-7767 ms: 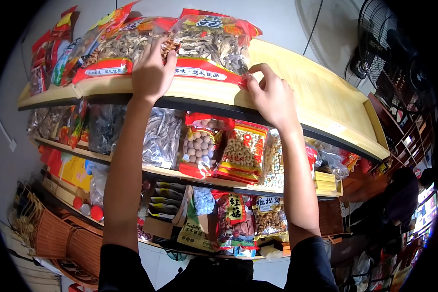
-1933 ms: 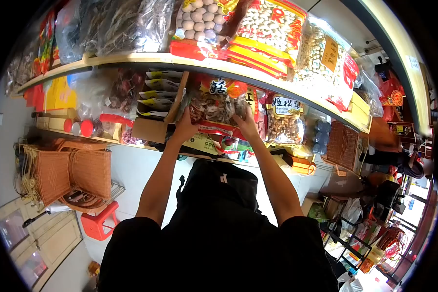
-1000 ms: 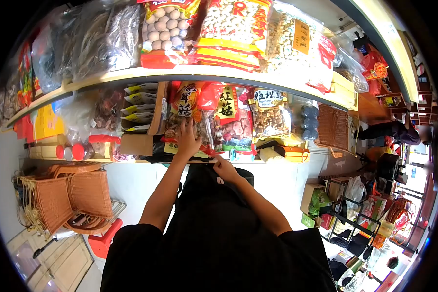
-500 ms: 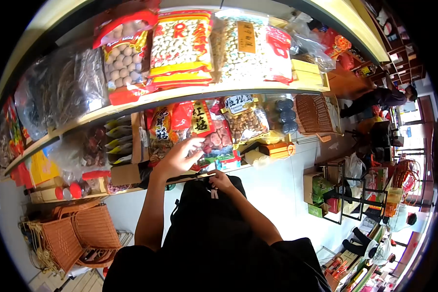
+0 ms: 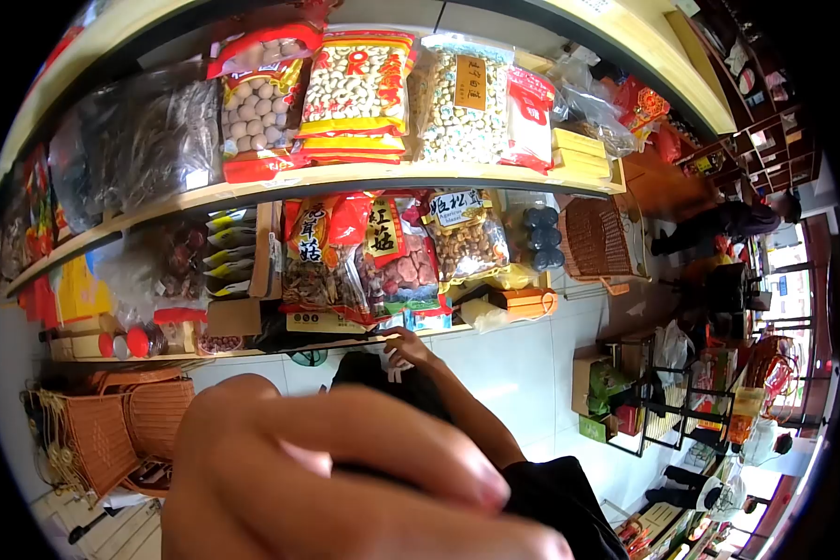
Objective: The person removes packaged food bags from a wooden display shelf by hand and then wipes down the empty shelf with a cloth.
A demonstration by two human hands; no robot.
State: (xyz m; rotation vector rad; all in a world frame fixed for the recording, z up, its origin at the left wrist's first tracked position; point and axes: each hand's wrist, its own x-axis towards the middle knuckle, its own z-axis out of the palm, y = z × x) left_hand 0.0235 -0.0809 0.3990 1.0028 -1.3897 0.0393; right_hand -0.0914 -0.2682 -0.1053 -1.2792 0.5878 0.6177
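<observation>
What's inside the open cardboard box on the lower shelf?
Dark packets with yellow-green bands, in a row. The cardboard box's bottom isn't visible; its front panel covers it.

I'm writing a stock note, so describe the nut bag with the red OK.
The nut bag looks like clear plastic, filled with pale curved nuts, printed red and edged red and yellow. It sits face out on the wooden shelf, apparently atop similar bags, beside a bag of brown balls. No hand touches it.

Mushroom bag (image 5: 310, 280): glossy plastic | shelf (image 5: 420, 175): smooth wood | chair (image 5: 107, 434): woven
</observation>
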